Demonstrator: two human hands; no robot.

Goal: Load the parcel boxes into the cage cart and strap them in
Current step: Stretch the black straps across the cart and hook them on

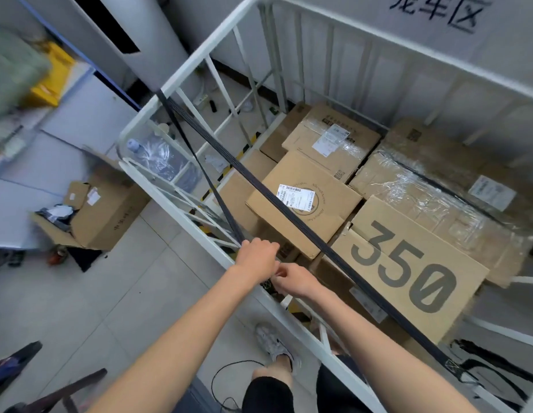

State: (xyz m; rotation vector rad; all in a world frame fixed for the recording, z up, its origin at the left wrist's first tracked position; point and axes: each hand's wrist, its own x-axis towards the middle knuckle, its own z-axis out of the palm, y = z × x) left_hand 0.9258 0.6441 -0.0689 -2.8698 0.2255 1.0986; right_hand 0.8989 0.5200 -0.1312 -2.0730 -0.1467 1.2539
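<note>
Head view: the cage cart (205, 49) fills the right half of the frame, its white barred sides standing on a grey tiled floor. The parcel boxes lie packed inside the cage cart. A box printed "350" (408, 269) sits nearest its front rail, and a box with a round print and a shipping label (304, 204) sits at its middle. A taped box (330, 138) lies toward its back rail and a film-wrapped box (423, 189) toward its right side.

A long black strap (244, 174) runs taut from the cage cart's left rail, over the boxes, to a buckle (453, 368) at its front right corner. A shorter strap (205, 174) leaves the same spot on the left rail and slants down to the front rail.

The left grip (256, 254) is clenched around the lower end of the shorter strap, right at the cage cart's front rail. The right grip (295, 281) is just beside it, touching it, with fingers curled over the same rail. I cannot tell whether it pinches the strap end or nothing, since the fingertips hide that.

Outside the cage cart's left side stand wrapped water bottles (158, 156) and an open carton (104, 210). A pale shoe (274, 341) is on the floor in front of the cage cart.
</note>
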